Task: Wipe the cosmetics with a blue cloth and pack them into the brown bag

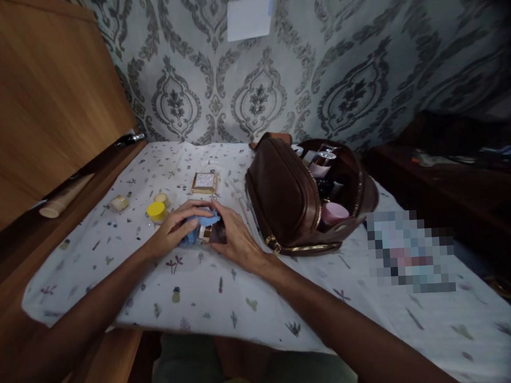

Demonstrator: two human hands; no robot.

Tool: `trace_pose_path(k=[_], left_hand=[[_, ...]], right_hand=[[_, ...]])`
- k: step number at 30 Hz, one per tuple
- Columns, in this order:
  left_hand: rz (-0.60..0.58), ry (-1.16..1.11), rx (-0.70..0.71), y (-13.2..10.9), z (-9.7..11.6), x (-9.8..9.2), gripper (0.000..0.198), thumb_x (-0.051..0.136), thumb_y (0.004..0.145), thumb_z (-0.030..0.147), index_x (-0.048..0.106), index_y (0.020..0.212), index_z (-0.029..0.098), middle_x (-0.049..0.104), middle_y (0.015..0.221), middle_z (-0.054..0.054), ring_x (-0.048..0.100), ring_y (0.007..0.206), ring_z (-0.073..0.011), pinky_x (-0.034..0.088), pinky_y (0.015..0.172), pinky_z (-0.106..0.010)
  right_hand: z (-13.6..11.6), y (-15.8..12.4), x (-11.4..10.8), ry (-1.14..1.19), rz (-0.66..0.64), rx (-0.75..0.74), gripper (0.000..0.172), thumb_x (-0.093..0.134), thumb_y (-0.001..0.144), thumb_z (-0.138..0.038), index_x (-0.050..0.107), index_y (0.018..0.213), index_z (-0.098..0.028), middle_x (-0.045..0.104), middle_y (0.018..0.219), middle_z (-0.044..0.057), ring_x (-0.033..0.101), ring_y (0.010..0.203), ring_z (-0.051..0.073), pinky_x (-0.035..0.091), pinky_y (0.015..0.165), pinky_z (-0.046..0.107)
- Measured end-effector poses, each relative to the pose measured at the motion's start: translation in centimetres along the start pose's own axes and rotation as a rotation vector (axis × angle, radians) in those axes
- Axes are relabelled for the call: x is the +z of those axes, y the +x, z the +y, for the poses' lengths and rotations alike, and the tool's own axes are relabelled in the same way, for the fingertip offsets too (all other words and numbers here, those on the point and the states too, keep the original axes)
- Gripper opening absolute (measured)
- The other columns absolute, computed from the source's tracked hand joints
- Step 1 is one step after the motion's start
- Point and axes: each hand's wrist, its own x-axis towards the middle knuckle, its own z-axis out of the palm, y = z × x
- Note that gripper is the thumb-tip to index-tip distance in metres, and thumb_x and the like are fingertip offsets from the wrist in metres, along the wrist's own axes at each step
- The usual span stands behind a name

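Observation:
My left hand is closed on a blue cloth, its fingers pressing the cloth over the top of a small cosmetic container. My right hand grips that container, which has a dark part and a clear, shiny part; its exact kind is half hidden by fingers and cloth. Just beyond my left hand stands a yellow-lidded jar, with a small cream-coloured jar behind it. A glittery gold-edged compact lies farther back. Right of my hands sits a brown cosmetic bag, unzipped.
Bottles and a pink-lidded jar show inside the bag. Another small jar lies on the left of the patterned tablecloth. A beige tube rests on the wooden ledge. A blurred-out patch covers something at right.

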Motion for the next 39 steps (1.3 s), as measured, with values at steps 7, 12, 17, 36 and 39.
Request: trace_pose_path(k=[7,12,17,36,39], left_hand=[[0.066,0.201,0.074,-0.1,0.5,0.5,0.030,0.051,0.101,0.036,0.073,0.118,0.025,0.058,0.116,-0.009,0.058,0.114,-0.0225,0.050,0.102,-0.041],[0.043,0.191,0.103,-0.1,0.3,0.1,0.028,0.053,0.100,0.036,0.073,0.118,0.027,0.060,0.114,-0.008,0.059,0.110,-0.0217,0.051,0.099,-0.041],[0.043,0.196,0.120,-0.1,0.0,0.1,0.027,0.055,0.100,0.036,0.074,0.117,0.028,0.061,0.113,-0.008,0.060,0.109,-0.0207,0.052,0.097,-0.039],[0.242,0.327,0.248,-0.3,1.1,1.4,0.022,0.052,0.100,0.021,0.068,0.114,0.025,0.060,0.124,-0.010,0.059,0.118,-0.0221,0.052,0.098,-0.041],[0.305,0.352,0.267,-0.4,1.1,1.5,0.019,0.053,0.098,0.017,0.063,0.113,0.024,0.059,0.124,-0.009,0.058,0.117,-0.0214,0.050,0.099,-0.042]], right_hand=[[-0.9,0.2,-0.3,-0.218,0.022,0.050,0.086,0.080,0.076,-0.038,0.041,0.151,-0.019,0.061,0.118,0.013,0.051,0.110,0.033,0.046,0.096,0.053],[-1.1,0.0,-0.1,-0.292,0.044,0.092,0.077,0.076,0.079,-0.048,0.049,0.147,-0.023,0.059,0.111,0.011,0.049,0.102,0.031,0.046,0.092,0.051],[-0.7,0.0,-0.1,-0.265,0.105,0.132,0.071,0.078,0.076,-0.050,0.057,0.138,-0.021,0.061,0.109,0.011,0.050,0.104,0.032,0.046,0.094,0.051],[-1.3,1.2,-0.5,0.764,0.399,0.487,0.067,0.087,0.062,-0.045,0.055,0.118,-0.026,0.069,0.102,0.003,0.068,0.092,0.021,0.058,0.079,0.036],[-2.2,1.4,-1.1,1.025,0.379,0.553,0.052,0.083,0.068,-0.045,0.058,0.110,-0.027,0.069,0.102,0.003,0.068,0.095,0.021,0.058,0.076,0.034]])
